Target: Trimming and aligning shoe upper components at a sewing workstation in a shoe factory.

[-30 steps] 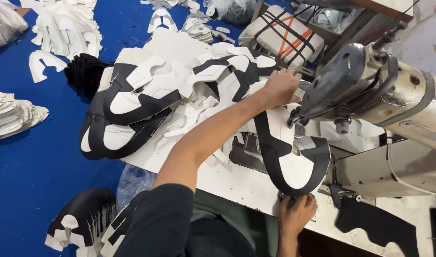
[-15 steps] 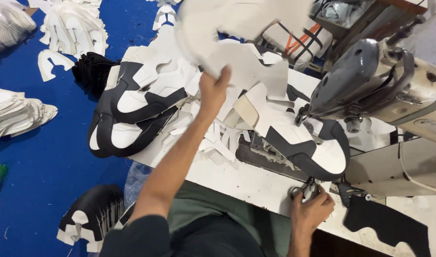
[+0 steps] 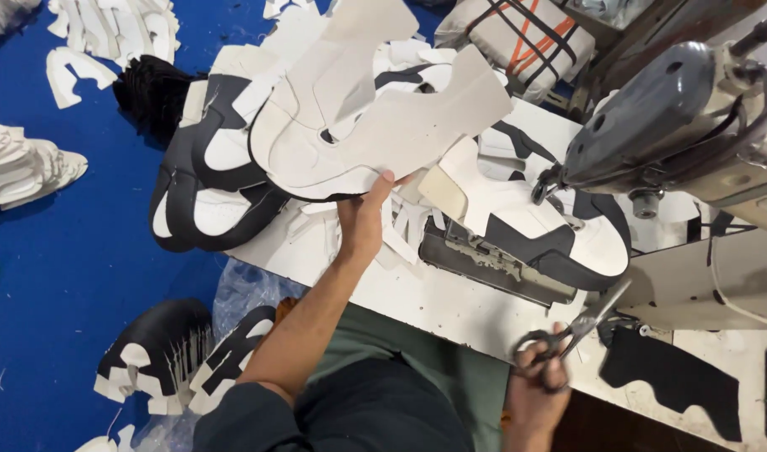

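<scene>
So the left hand (image 3: 362,219) pinches a white cut shoe-upper panel (image 3: 375,125), lifted above the stitched black-and-white uppers (image 3: 207,180). The right hand (image 3: 538,389) is closed around scissors (image 3: 567,339), just below another stitched upper (image 3: 559,234) at the sewing machine (image 3: 676,125); plenty of pieces remain unsewn.

A stack of white cut shoe panels (image 3: 375,125) is lifted flat; grey scissors (image 3: 567,335) point up-right.

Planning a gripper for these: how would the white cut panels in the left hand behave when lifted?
Probably light and semi-stiff: the white cut panels fan out flat from the left hand, pinched at one edge, barely drooping. The layers look loose, so they may slide apart.
</scene>
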